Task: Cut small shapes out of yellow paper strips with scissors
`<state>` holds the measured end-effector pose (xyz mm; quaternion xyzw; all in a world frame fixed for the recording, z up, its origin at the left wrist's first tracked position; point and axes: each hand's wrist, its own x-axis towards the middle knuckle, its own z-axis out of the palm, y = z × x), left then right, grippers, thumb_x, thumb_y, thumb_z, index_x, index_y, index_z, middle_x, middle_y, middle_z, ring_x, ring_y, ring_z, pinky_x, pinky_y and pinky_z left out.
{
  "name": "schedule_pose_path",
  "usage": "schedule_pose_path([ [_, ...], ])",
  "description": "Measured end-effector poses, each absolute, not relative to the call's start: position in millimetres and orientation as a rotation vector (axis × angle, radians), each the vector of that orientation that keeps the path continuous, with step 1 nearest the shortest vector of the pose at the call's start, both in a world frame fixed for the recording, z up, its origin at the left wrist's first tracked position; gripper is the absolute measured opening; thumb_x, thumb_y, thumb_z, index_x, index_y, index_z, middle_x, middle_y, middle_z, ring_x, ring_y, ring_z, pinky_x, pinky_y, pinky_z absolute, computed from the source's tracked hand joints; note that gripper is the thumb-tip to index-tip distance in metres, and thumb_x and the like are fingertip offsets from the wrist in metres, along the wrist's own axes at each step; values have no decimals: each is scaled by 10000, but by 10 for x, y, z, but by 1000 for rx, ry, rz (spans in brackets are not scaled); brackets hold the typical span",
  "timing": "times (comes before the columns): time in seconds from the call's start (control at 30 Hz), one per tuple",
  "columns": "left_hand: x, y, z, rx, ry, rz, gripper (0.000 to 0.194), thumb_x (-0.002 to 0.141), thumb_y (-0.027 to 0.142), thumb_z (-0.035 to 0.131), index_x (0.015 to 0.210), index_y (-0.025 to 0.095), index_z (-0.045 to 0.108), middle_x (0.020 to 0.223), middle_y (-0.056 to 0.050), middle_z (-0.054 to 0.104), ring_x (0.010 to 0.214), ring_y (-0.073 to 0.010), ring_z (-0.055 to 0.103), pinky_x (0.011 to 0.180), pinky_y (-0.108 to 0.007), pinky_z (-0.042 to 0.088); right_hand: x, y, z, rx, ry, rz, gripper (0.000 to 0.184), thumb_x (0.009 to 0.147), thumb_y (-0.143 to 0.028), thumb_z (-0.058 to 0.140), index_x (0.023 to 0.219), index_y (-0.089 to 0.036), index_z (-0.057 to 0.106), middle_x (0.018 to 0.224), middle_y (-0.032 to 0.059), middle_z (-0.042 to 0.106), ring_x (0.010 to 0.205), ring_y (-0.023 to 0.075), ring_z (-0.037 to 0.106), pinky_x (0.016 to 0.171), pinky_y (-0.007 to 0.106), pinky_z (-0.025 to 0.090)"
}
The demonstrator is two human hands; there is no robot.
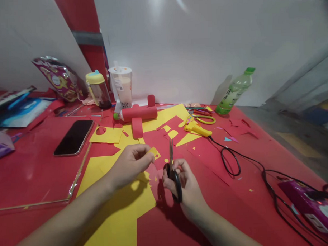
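My left hand (pixel 134 160) pinches a small yellow paper piece (pixel 154 153) that has a notch or hole cut in it. To its right, my right hand (pixel 185 185) grips black-handled scissors (pixel 172 165), blades pointing up and away, apart from the paper. Under my left forearm lies a large yellow paper sheet (pixel 110 218). Beyond my hands rests a red paper airplane model (pixel 139 113) with a rolled body and flat wings, its green nose to the left. Small yellow cut-outs (pixel 173 133) lie on red paper just past the scissor tips.
A yellow hot glue gun (pixel 198 128) trails a black cord to a purple power strip (pixel 309 204). A phone (pixel 73 137) lies left. A bubble tea cup (pixel 123 86), a yellow-lidded bottle (pixel 98 90), a snack bag (pixel 58 79) and a green bottle (pixel 235 91) stand along the back.
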<state>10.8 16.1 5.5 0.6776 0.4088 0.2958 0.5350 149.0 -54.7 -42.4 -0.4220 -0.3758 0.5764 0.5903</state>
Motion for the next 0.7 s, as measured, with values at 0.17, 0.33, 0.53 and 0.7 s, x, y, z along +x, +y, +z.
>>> schedule_pose_path([
  [0.17,73,162,118,1507,927,803,229,739,243,451,532,151,416,476,74,350,421,-39,295,426,-182,252,1494,-590,-436,-809,-1022,1513,381,655,-431,638,815,-244,347,752,-22,446,659,110,420,589,235,363],
  [0.33,110,108,155,1607,934,757,259,733,221,442,489,154,387,448,78,326,417,-39,298,428,-182,258,1490,-605,-405,-764,-1045,1602,396,656,-489,613,830,-256,343,789,-3,426,659,118,403,515,219,346],
  [0.53,155,56,139,1593,908,735,264,734,219,441,484,159,379,410,86,331,372,-31,303,387,-161,241,1493,-607,-386,-766,-1089,1600,397,662,-519,593,829,-244,362,792,0,435,661,111,396,547,226,356],
  [0.7,195,31,132,1516,840,715,255,743,204,422,496,172,366,375,81,428,335,-39,401,367,-152,283,1495,-604,-358,-764,-1112,1588,392,671,-531,575,833,-239,370,782,0,424,660,112,386,564,234,352],
])
